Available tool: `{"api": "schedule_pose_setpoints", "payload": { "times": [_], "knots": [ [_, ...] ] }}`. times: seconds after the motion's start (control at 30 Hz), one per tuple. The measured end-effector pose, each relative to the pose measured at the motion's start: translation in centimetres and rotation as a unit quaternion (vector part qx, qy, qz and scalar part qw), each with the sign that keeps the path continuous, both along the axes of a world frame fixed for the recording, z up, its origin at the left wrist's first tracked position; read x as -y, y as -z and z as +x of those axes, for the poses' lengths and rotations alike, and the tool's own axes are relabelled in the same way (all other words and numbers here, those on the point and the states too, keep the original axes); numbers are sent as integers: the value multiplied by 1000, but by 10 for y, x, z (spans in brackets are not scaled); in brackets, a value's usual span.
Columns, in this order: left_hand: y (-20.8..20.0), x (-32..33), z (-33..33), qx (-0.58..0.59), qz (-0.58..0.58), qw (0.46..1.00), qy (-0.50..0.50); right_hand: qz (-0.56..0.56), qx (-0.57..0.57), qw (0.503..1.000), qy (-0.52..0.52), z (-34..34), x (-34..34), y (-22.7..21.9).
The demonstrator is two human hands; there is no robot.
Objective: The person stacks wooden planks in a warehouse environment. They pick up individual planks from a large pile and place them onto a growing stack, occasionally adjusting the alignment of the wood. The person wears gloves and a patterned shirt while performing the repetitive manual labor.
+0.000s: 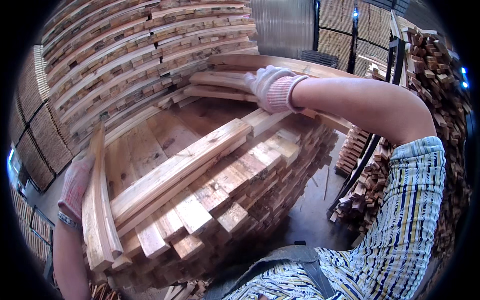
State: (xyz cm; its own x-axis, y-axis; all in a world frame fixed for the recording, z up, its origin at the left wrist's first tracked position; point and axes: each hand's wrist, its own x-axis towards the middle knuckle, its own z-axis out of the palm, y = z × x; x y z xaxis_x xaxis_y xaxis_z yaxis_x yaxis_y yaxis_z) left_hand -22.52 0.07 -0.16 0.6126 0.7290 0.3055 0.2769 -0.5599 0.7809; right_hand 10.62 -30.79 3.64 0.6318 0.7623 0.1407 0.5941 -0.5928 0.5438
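Gloved left hand [75, 185] clamped on plank [97, 200] at stack [210, 200] edge, gloved right hand [272, 87] gripping far board [220, 80].

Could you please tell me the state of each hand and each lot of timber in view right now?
left hand: gloved, gripping the left plank.
left plank: on edge along the stack's left side.
right hand: gloved, resting on far boards.
far boards: lying flat, overlapping.
stack: layered, ends uneven.
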Motion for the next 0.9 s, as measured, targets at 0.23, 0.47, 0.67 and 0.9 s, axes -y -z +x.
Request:
{"api": "schedule_pose_setpoints", "payload": {
  "times": [0.23,0.47,0.67,0.9],
  "knots": [
    [9,-33,7,-121,229,966,17,84,-132,986,-60,23,2,-37],
    [22,-42,18,-83,103,991,18,88,-238,967,-16,-37,-24,-44],
    [22,-64,10,-107,216,970,32,65,-231,971,1,-40,-49,-27],
    [1,-18,9,-230,321,919,20,193,-270,932,-142,-42,-46,-45]
  ]
}}
